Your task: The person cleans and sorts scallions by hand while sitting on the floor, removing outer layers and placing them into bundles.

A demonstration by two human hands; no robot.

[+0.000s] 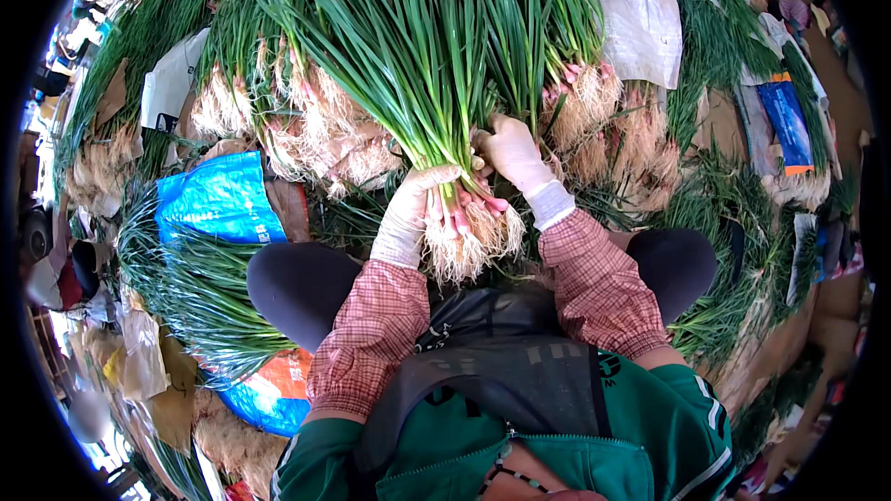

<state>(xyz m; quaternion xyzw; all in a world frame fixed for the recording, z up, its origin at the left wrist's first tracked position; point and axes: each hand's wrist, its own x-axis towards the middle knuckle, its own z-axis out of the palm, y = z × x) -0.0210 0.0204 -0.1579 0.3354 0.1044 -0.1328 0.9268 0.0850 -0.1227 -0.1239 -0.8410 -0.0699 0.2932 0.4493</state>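
A thick bunch of spring onions (461, 221) with pink bulbs and pale, stringy roots is upright before me, its long green leaves stretching away. My left hand (413, 209), in a whitish glove, is wrapped round the stems just above the bulbs, thumb across the front. At the bunch's right side, my right hand (512, 153), gloved too, has its fingers curled in against the stems. What those fingertips pinch is hidden behind the stems and the hand itself. Both forearms wear pinkish checked sleeves.
Further bunches with hanging roots lie beyond, at the left (325, 116) and at the right (594, 107). A blue plastic sheet (218, 195) and a heap of green leaves (213, 292) lie to my left. A white sack (636, 14) covers part of the far right pile. My bent knees flank the work.
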